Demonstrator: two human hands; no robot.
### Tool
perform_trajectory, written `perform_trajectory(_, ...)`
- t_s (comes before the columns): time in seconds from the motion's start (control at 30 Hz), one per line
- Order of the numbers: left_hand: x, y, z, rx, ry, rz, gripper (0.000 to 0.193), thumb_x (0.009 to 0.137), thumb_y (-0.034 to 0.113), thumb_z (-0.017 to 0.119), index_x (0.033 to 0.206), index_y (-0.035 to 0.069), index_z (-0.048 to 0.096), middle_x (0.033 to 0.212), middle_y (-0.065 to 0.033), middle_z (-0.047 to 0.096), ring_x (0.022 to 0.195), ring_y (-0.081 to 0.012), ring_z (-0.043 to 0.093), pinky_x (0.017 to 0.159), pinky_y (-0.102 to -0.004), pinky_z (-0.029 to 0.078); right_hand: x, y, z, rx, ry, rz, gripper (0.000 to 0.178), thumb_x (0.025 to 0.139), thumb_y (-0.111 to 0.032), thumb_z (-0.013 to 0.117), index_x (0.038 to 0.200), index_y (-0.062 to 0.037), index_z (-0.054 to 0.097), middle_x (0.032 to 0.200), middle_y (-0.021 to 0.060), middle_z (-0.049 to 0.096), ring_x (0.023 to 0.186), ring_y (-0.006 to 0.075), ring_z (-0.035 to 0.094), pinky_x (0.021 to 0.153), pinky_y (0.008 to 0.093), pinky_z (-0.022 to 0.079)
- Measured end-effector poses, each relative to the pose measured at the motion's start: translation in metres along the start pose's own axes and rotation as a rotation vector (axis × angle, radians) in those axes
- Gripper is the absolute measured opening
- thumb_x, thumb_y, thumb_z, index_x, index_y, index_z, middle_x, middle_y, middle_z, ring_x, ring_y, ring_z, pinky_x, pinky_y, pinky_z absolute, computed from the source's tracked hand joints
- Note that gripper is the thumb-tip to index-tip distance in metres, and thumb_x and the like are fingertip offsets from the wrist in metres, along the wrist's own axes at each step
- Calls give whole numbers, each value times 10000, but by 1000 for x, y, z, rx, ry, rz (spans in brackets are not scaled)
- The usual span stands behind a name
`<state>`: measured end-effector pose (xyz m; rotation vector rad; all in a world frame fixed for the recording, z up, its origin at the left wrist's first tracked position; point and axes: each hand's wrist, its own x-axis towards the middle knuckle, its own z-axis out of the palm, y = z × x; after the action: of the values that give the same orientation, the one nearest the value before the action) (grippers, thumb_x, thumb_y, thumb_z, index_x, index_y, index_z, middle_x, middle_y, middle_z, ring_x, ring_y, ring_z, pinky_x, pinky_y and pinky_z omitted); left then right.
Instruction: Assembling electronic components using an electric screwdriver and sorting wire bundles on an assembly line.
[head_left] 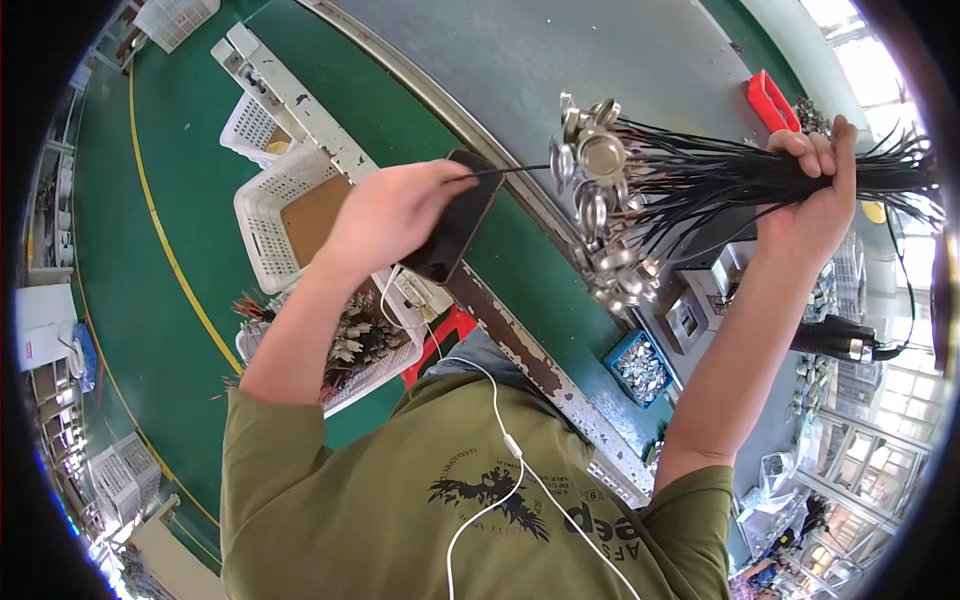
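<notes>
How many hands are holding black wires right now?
2: the left hand, pinching a single wire left of the round metal parts; and the right hand, gripping the wire bundle at upper right.

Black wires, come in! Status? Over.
Right hand gripping black wires. Left hand pinching one wire. Round metal pieces at left end. Dark phone behind left hand.

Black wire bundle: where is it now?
In the head view's upper right, the black wire bundle is gripped in the right hand, just below the red bin, round metal pieces at its left end.
</notes>
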<state>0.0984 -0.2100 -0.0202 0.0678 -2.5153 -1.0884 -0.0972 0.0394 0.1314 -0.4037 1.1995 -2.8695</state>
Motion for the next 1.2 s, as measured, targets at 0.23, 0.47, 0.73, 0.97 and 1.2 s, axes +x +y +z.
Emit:
perform_trajectory(0.23,-124,-137,-88,446,179,-251,169,977,114,518,1081,29,621,969,-115,701,868,-242,675,774,-315,510,32,-16,-31,2,-35,-3,200,930,-116,629,1044,20,538,639,-31,388,562,84,370,613,284,437)
perform_trajectory(0.47,-110,-140,-87,189,410,-413,197,1015,174,475,1079,41,605,759,-28,590,642,-118,534,602,-250,442,18,49,-28,-501,113,-165,209,890,-181,704,937,-23,576,592,-16,445,512,92,426,562,283,446)
perform_trajectory(0.73,26,-14,-23,-867,147,-185,208,1004,186,504,1103,7,537,853,-42,587,778,-99,540,722,-247,440,16,61,-33,-790,-52,-138,272,906,-223,682,1062,-17,598,505,-5,448,430,94,452,456,269,394)
perform_trajectory(0.97,103,79,-9,-1160,-105,-42,217,968,138,569,1157,53,506,907,-75,663,726,-85,546,650,-218,417,-34,26,-14,-612,-239,203,265,951,-224,592,1076,-4,512,775,137,635,430,78,437,461,260,421)
perform_trajectory(1.2,134,120,19,-1113,-95,98,192,990,157,540,1159,84,484,918,-61,658,692,-87,566,629,-230,441,-53,8,-11,-449,-392,347,267,921,-202,625,1044,-23,468,999,184,628,435,72,437,461,253,422)
